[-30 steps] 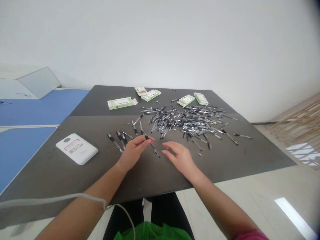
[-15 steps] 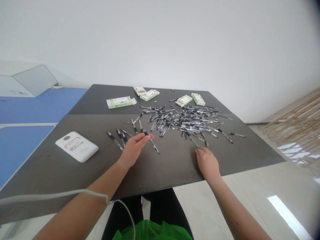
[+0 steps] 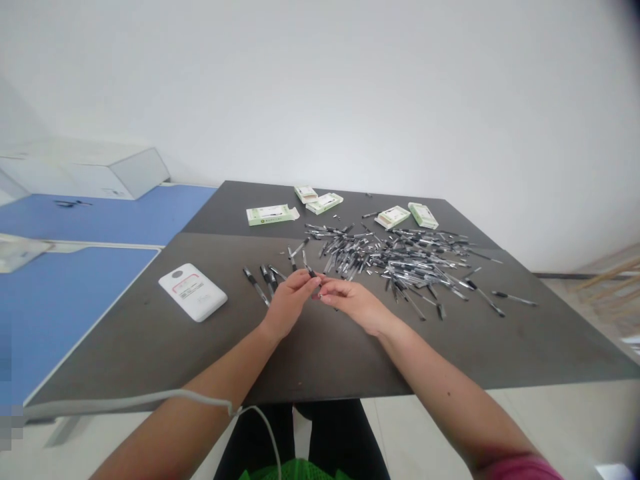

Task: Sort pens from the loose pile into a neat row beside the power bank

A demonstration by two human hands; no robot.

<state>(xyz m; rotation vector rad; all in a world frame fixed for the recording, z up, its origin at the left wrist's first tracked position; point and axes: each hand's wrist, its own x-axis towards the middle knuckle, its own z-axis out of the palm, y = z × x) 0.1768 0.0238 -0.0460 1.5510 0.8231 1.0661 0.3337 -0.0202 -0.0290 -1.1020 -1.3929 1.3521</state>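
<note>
Left hand [image 3: 290,303]: narrow pinch on a black ballpoint pen [image 3: 309,267]. Right hand [image 3: 354,300]: fingers just beside the left hand's, grip indeterminate. Loose pen heap [image 3: 395,263]: directly beyond, on the dark tabletop [image 3: 150,353].

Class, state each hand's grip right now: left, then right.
Left hand: closed, apparently pinching a black-gripped pen.
Right hand: fingers extended to the pen's end; cannot tell whether it holds it.

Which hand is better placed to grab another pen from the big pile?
Probably the right hand. It sits closer to the big pile of pens and looks free, while the left hand is farther away, with its fingertips at a black pen.
</note>
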